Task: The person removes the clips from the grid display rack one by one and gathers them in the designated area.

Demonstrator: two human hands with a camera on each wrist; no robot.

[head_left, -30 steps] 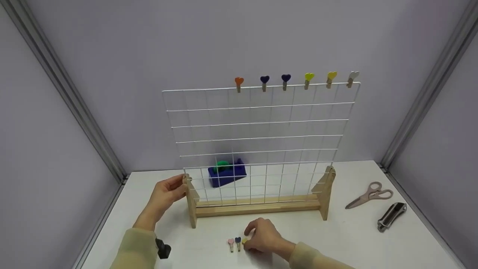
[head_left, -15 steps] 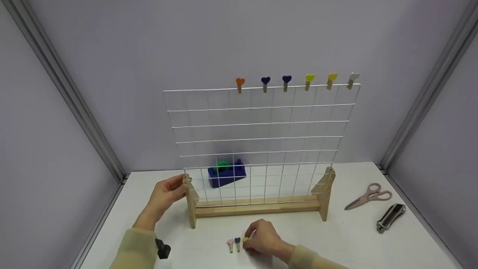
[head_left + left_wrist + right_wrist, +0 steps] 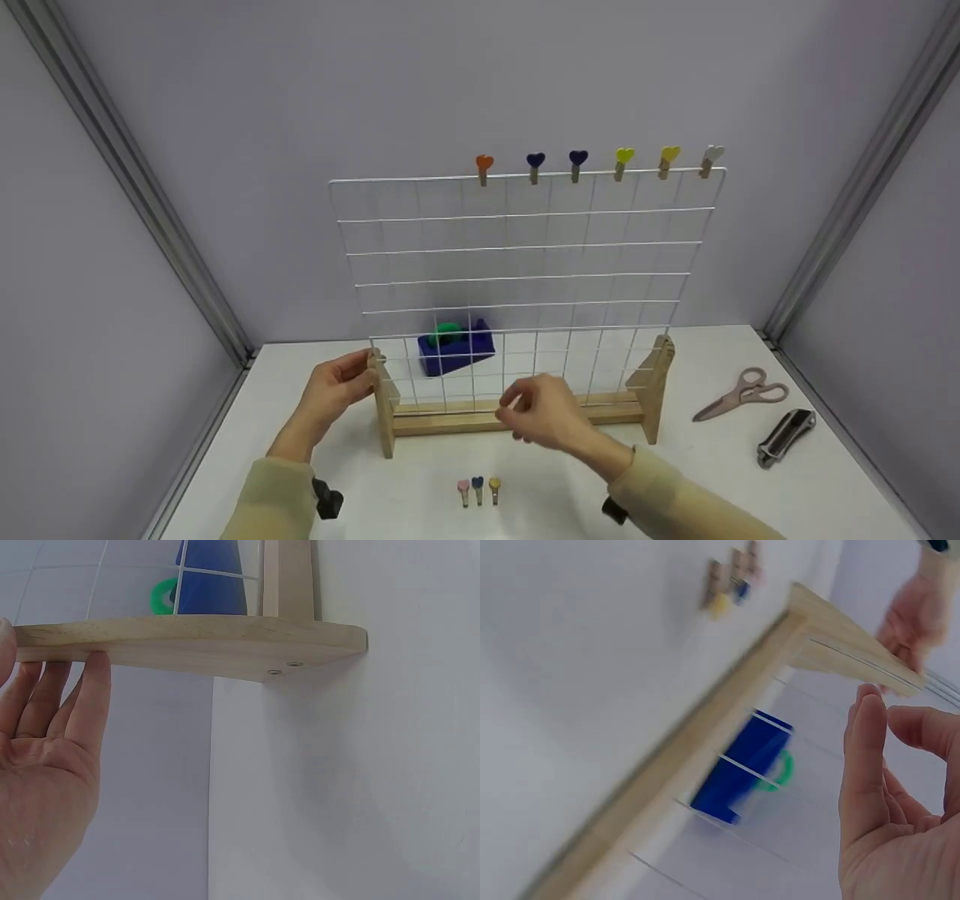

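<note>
A white wire grid panel [image 3: 517, 285] stands upright in a pale wooden stand [image 3: 517, 416] on the white table [image 3: 705, 480]. The left hand [image 3: 334, 390] rests against the stand's left upright, fingers straight along the wood. The right hand [image 3: 544, 412] hovers in front of the stand's base rail, fingers loosely bent and holding nothing. Three small heart-topped wooden clips [image 3: 478, 490], pink, blue and yellow, lie side by side on the table near the front edge, below that hand. Six more heart clips [image 3: 596, 161] sit along the grid's top wire. Behind the grid is a blue tape dispenser with a green roll [image 3: 455, 345]. Well to the right lie pinkish-grey scissors [image 3: 742, 391] and a black and silver folding tool [image 3: 785, 435]
</note>
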